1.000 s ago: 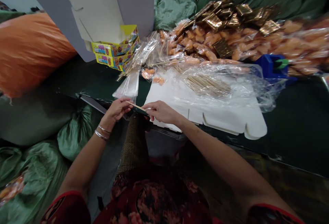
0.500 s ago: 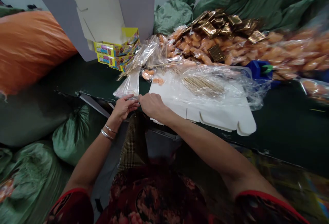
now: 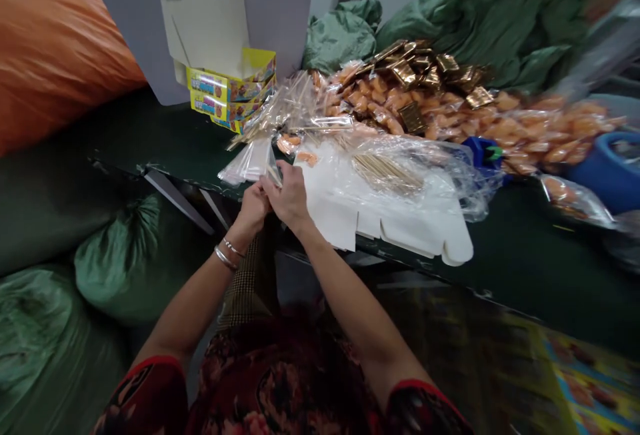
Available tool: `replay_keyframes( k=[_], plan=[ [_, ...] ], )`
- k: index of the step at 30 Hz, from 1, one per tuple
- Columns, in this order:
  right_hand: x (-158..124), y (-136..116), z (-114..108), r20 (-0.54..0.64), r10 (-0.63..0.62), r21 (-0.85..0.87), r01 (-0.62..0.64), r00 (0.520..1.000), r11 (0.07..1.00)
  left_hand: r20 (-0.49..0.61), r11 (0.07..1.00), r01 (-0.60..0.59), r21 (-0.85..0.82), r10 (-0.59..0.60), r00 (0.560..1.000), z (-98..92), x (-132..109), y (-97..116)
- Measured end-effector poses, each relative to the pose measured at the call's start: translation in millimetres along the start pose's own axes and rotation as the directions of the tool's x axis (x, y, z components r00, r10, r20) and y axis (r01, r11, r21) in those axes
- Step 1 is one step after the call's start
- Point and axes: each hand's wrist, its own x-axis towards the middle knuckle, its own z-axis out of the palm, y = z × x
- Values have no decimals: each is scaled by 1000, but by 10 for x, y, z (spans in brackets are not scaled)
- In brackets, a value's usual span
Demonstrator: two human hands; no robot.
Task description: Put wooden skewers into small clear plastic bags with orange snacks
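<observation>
My left hand (image 3: 254, 207) and my right hand (image 3: 291, 196) meet at the table's front edge, both with fingers closed. Between them is a small clear plastic bag (image 3: 273, 172), pinched by the right thumb and fingers; the left fingers close at its lower end, their grip partly hidden. Just behind lies a fanned stack of clear plastic bags (image 3: 246, 163). Small orange pieces (image 3: 307, 158) rest beside it. To the right, a bundle of thin wooden sticks (image 3: 387, 172) lies in clear film on a flattened white carton (image 3: 330, 212).
Yellow printed boxes (image 3: 210, 95) stand at the back left. Behind the carton spreads a heap of wrapped orange pieces (image 3: 450, 118), topped with gold packets (image 3: 405, 74). A blue holder (image 3: 481, 152) and a blue tub (image 3: 613, 172) are at right. Green sacks (image 3: 125, 262) sit at lower left.
My hands have come together, the right turning so its fingers point up around a clear bag. The left has closed its fingers. The view has shifted somewhat to the right.
</observation>
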Motion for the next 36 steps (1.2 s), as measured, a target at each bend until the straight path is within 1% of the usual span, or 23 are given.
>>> replay_keyframes(
  k=[2, 4, 5, 7, 9, 10, 12, 15, 18, 19, 20, 21, 22, 23, 24, 25, 26, 27, 28, 29, 32, 34, 36],
  plan=[
    [145, -67, 193, -87, -25, -56, 21, 996, 998, 18, 998, -21, 64, 20, 1000, -13, -60, -13],
    [403, -121, 345, -108, -23, -90, 13, 994, 996, 63, 985, -32, 168, 21, 998, -65, -91, 56],
    [539, -131, 390, -102, -12, -84, 3, 995, 996, 86, 974, -33, 225, 14, 996, -107, -83, 131],
    [753, -96, 409, -77, 2, -40, -5, 997, 999, 95, 951, -30, 308, 1, 995, -211, -11, 370],
    [837, 9, 355, -69, -16, 10, 17, 997, 1000, 60, 937, -40, 347, 21, 998, -313, 113, 698],
    [828, 77, 313, -75, -39, 22, 41, 996, 999, 30, 934, -59, 351, 52, 998, -353, 179, 877],
    [741, 202, 230, -82, -89, 23, 91, 993, 996, -7, 921, -138, 365, 151, 989, -387, 289, 1225],
    [560, 266, 161, -70, -159, 28, 161, 985, 987, 6, 879, -263, 397, 284, 959, -296, 326, 1650],
    [427, 135, 93, -71, -239, 110, 246, 968, 963, 94, 823, -366, 435, 363, 927, -105, 162, 1934],
    [388, 62, 32, -106, -247, 169, 262, 963, 950, 157, 790, -407, 459, 379, 912, -49, 64, 1998],
    [344, -19, -58, -163, -239, 241, 274, 957, 931, 250, 750, -442, 492, 365, 897, -3, -52, 2049],
    [290, -103, -177, -232, -222, 319, 289, 947, 902, 368, 704, -469, 533, 306, 878, 30, -181, 2086],
    [221, -187, -320, -294, -208, 397, 318, 933, 861, 493, 649, -489, 584, 195, 848, 52, -318, 2109],
    [137, -267, -476, -332, -212, 470, 356, 919, 808, 598, 583, -507, 635, 44, 800, 67, -454, 2120],
    [37, -340, -630, -320, -245, 539, 389, 915, 747, 665, 509, -531, 677, -114, 738, 80, -583, 2119],
    [-75, -403, -770, -251, -312, 611, 400, 916, 683, 694, 436, -561, 703, -248, 677, 95, -700, 2106],
    [-195, -453, -883, -149, -380, 679, 374, 913, 632, 701, 377, -592, 712, -336, 629, 117, -798, 2083],
    [-317, -486, -963, -53, -416, 732, 319, 908, 602, 704, 337, -618, 710, -378, 602, 146, -873, 2050],
    [-435, -502, -1009, 28, -419, 772, 246, 908, 585, 706, 317, -633, 706, -387, 593, 184, -926, 2009],
    [-545, -501, -1025, 85, -383, 801, 166, 920, 576, 706, 318, -632, 706, -380, 598, 227, -954, 1962],
    [-800, -435, -982, 152, -161, 855, -48, 975, 517, 677, 409, -545, 732, -339, 653, 353, -933, 1798],
    [-914, -381, -964, 172, -60, 877, -125, 983, 464, 663, 485, -483, 729, -325, 675, 407, -883, 1683],
    [-998, -338, -986, 189, -7, 885, -167, 982, 435, 669, 531, -466, 708, -296, 682, 432, -856, 1573]
  ],
)
